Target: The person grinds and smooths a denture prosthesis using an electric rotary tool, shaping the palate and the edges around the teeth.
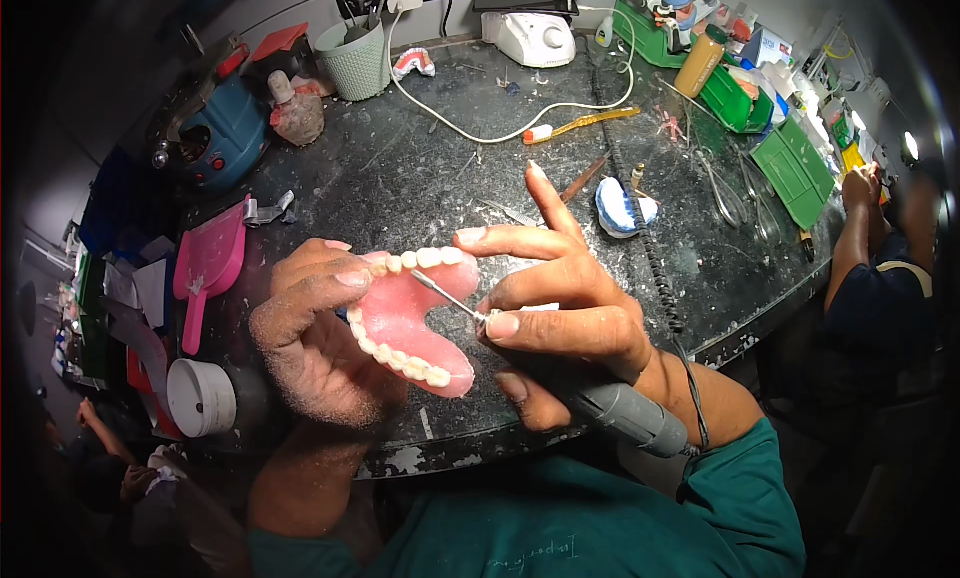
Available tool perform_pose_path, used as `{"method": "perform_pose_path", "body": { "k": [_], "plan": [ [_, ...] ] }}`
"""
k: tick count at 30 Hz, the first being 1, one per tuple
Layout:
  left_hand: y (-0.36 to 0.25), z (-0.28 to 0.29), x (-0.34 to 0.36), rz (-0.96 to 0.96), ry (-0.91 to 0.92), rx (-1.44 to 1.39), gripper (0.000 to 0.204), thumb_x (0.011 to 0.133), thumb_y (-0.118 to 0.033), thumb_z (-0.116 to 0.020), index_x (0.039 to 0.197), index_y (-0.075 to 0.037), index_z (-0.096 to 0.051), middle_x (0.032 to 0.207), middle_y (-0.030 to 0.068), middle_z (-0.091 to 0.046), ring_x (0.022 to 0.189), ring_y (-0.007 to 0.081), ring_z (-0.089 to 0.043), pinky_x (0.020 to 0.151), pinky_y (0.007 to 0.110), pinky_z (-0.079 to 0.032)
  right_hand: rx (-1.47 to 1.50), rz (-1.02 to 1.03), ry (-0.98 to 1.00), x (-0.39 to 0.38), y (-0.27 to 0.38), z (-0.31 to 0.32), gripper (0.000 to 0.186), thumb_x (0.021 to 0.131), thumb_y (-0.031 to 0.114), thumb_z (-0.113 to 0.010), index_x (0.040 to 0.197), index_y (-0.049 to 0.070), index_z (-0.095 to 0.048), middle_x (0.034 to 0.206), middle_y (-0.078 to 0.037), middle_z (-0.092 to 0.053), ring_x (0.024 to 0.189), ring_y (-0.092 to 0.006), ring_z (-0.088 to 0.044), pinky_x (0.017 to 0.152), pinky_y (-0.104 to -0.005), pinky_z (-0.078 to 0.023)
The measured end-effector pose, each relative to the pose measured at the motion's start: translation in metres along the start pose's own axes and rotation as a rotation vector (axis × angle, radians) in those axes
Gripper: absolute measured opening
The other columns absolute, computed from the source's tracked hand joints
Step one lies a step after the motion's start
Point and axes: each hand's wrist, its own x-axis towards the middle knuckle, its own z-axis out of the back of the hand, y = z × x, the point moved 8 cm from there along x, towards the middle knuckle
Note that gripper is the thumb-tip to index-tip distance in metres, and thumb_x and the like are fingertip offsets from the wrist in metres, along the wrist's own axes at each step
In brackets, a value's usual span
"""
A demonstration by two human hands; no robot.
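The denture (400,313) is held in the left hand (315,328), fingers over its toothed edge. The right hand (580,298) grips a drill (632,416), its bur (450,296) tip near the teeth; contact is unclear. On the surface (350,168), a dustpan (212,253) and tub (201,398) lie left of the left hand; a blue-white model (622,212) lies beyond the right hand.

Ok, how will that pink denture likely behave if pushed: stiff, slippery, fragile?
The denture is probably stiff, showing no sag in the left hand. Its smooth-looking pink base could slip against those dusty fingers. The open horseshoe shape might crack under hard pressure.
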Motion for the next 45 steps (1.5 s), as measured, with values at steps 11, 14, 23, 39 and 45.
{"method": "perform_pose_path", "body": {
  "k": [11, 14, 23, 39, 45],
  "plan": [
    [-0.0009, 0.0009, -0.0006, -0.003, 0.002, 0.031, 0.079, 0.072, -0.061, -0.081, 0.117, -0.007, -0.046, 0.104, 0.0101, -0.055, 0.096, 0.0241, -0.058, 0.088, 0.040, -0.049, 0.009, 0.004, 0.005, -0.0010, -0.0004, -0.0010, 0.034, 0.082, 0.012, -0.070, 0.114, 0.012, -0.056, 0.096, -0.011, -0.062, 0.114, -0.0423, -0.063, 0.113, -0.0711, -0.015],
    [0.0017, 0.0012, -0.0020, -0.001, -0.005, 0.009, 0.077, 0.073, -0.060, -0.081, 0.117, -0.006, -0.046, 0.105, 0.0113, -0.056, 0.096, 0.0240, -0.058, 0.088, 0.040, -0.049, 0.014, 0.001, 0.003, -0.0010, -0.0002, 0.0000, 0.035, 0.083, 0.012, -0.069, 0.115, 0.012, -0.055, 0.098, -0.011, -0.061, 0.114, -0.0429, -0.062, 0.113, -0.0716, -0.014],
    [0.0008, 0.0003, -0.0008, 0.038, -0.073, -0.061, 0.072, 0.079, -0.057, -0.077, 0.118, -0.004, -0.047, 0.107, 0.0146, -0.057, 0.098, 0.0243, -0.059, 0.088, 0.038, -0.051, 0.066, -0.028, -0.046, -0.0010, 0.0004, 0.0027, 0.052, 0.066, -0.004, -0.075, 0.114, 0.011, -0.061, 0.099, -0.008, -0.060, 0.118, -0.0393, -0.063, 0.114, -0.0691, -0.018],
    [0.0012, -0.0004, -0.0008, 0.060, -0.106, -0.093, 0.061, 0.086, -0.050, -0.073, 0.117, -0.004, -0.047, 0.107, 0.0156, -0.057, 0.099, 0.0243, -0.059, 0.087, 0.037, -0.052, 0.099, -0.006, 0.003, -0.0059, -0.0034, 0.0017, 0.038, 0.082, 0.010, -0.068, 0.119, 0.011, -0.057, 0.102, -0.012, -0.059, 0.118, -0.0491, -0.059, 0.113, -0.0722, -0.010],
    [-0.0008, -0.0004, 0.0008, 0.077, -0.102, -0.108, 0.054, 0.090, -0.046, -0.070, 0.116, -0.005, -0.047, 0.106, 0.0158, -0.057, 0.098, 0.0234, -0.059, 0.087, 0.037, -0.052, 0.088, 0.008, 0.005, -0.0048, -0.0032, 0.0007, 0.039, 0.081, 0.009, -0.068, 0.119, 0.011, -0.057, 0.101, -0.012, -0.059, 0.118, -0.0489, -0.059, 0.113, -0.0724, -0.010]
  ]
}}
